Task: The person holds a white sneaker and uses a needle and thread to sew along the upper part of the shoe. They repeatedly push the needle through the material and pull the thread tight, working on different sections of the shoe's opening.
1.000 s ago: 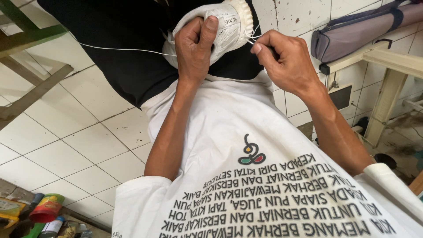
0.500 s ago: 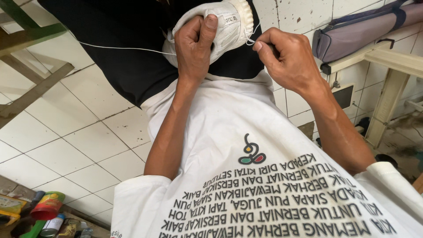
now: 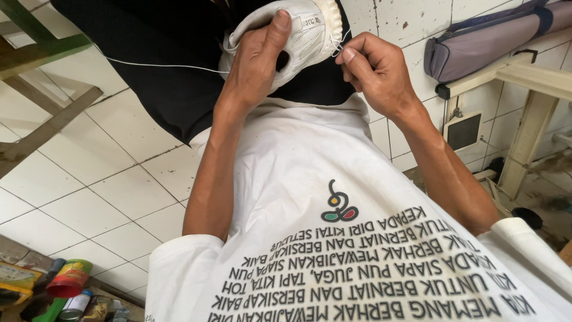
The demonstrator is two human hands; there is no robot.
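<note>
My left hand (image 3: 257, 59) grips a white mesh shoe (image 3: 304, 33) held over my lap, thumb pressed on its upper. My right hand (image 3: 372, 74) is at the shoe's right edge, fingers pinched together on a thin white thread (image 3: 155, 64) or a needle too small to make out. The thread runs from the shoe leftwards across my black trousers (image 3: 173, 77). My white printed shirt (image 3: 333, 238) fills the lower part of the view.
White floor tiles (image 3: 101, 179) lie to the left. A green wooden frame (image 3: 36, 50) stands at the upper left. A grey bag (image 3: 488, 42) rests on a pale bench (image 3: 536, 89) at the right. Small cans and bottles (image 3: 65, 286) cluster at the bottom left.
My right hand has shifted slightly at the shoe's edge, pulling in closer to it. My left hand keeps its grip on the shoe.
</note>
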